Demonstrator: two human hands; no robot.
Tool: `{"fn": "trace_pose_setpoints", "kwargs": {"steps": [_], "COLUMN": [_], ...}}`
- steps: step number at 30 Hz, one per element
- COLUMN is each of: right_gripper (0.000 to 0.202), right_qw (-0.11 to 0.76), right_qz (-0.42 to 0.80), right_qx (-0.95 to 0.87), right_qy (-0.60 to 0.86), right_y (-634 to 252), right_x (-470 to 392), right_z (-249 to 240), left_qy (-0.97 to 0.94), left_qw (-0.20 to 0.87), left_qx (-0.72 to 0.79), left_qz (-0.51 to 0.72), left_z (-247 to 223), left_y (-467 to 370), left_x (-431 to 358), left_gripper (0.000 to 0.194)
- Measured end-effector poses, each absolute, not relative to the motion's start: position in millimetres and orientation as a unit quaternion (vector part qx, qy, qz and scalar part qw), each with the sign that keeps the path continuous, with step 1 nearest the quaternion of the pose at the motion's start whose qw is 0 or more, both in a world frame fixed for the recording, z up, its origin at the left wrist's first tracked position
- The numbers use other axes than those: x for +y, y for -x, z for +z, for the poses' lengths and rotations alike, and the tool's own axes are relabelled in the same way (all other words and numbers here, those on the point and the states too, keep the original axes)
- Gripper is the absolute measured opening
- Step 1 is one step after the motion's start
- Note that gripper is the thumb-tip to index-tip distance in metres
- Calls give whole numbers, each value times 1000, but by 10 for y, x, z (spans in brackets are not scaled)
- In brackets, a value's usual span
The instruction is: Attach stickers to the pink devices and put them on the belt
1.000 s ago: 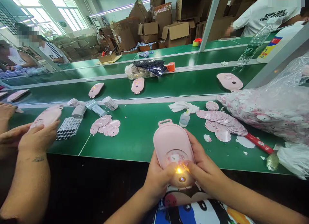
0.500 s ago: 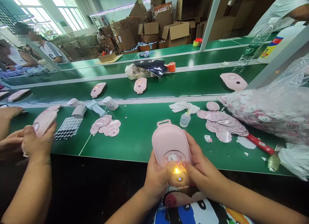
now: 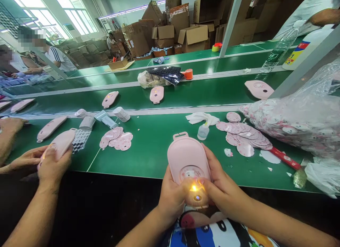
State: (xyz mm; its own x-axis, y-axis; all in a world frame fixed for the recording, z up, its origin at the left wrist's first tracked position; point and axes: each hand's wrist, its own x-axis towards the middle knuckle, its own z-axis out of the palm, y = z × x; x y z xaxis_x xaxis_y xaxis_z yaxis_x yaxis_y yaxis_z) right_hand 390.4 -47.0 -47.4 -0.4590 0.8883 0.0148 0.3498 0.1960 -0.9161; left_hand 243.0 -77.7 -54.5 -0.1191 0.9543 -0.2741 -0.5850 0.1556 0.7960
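Note:
A pink oval plastic device (image 3: 187, 153) is held upright over the green table's near edge, with a slotted strap loop at its top. My left hand (image 3: 171, 195) grips its lower left side, and my right hand (image 3: 219, 183) wraps the lower right. Both thumbs press near a round cat-face sticker (image 3: 190, 172) set in the device, covering part of it. Just below, a yellow light glows above a small dark round button. Beyond the device stands a small squeeze bottle (image 3: 203, 132). To its right are a loose cat-face sticker (image 3: 228, 152) and a pile of round pink stickers (image 3: 244, 133).
A red-handled tool (image 3: 287, 159) and a large clear bag of printed pieces (image 3: 300, 128) lie right. Pink devices rest on the conveyor belt (image 3: 196, 93). At left, a co-worker's hands (image 3: 51, 165) hold a similar device near a second sticker pile (image 3: 123, 140).
The co-worker at left now holds a device farther right, and another device lies on the table behind it. Devices on the belt have shifted slightly right. My hands stay in place.

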Motion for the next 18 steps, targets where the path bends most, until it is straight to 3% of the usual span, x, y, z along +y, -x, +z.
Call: {"fn": "trace_pose_setpoints", "kwargs": {"steps": [18], "right_gripper": [74], "right_qw": [299], "right_qz": [472], "right_qx": [-706], "right_qy": [436], "right_y": [-3953], "right_x": [-444], "right_z": [-614], "left_qy": [-215], "left_qw": [653], "left_qx": [443], "left_qz": [576], "left_z": [-496], "left_y": [-2434], "left_x": [-740], "left_gripper": [68]}}
